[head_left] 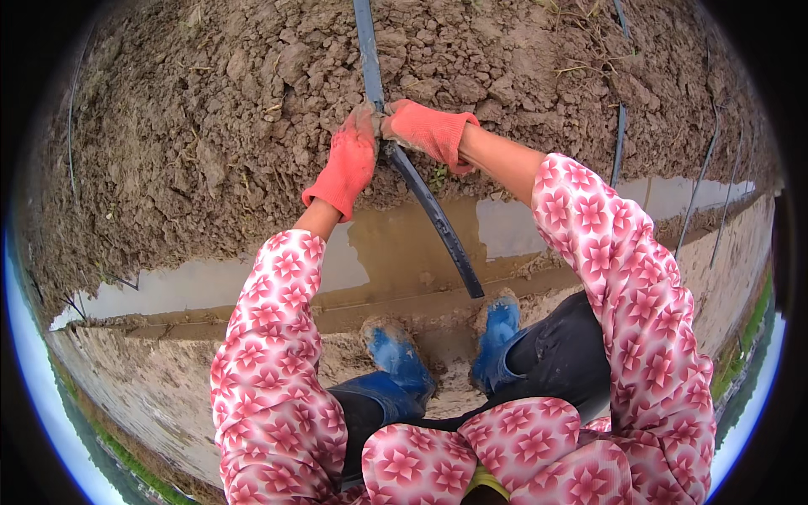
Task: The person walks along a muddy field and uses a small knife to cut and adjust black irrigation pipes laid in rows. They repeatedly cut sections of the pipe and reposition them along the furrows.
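Note:
A flat black hose runs from the far soil, through my two gloved hands, to a cut end hanging over the muddy water. My left hand, in a soil-stained coral knit glove, is closed around the hose from the left. Right beside it, my right hand in a matching glove pinches the same stretch from the right. The fingertips of both gloves meet there, and they hide that part of the hose. Beyond my hands the hose lies flat over the clods.
Lumpy brown soil slopes down to a ditch of muddy water. My blue boots stand on the muddy near bank. More dark hoses cross the soil, one of them at the right. A pale ground strip follows the ditch.

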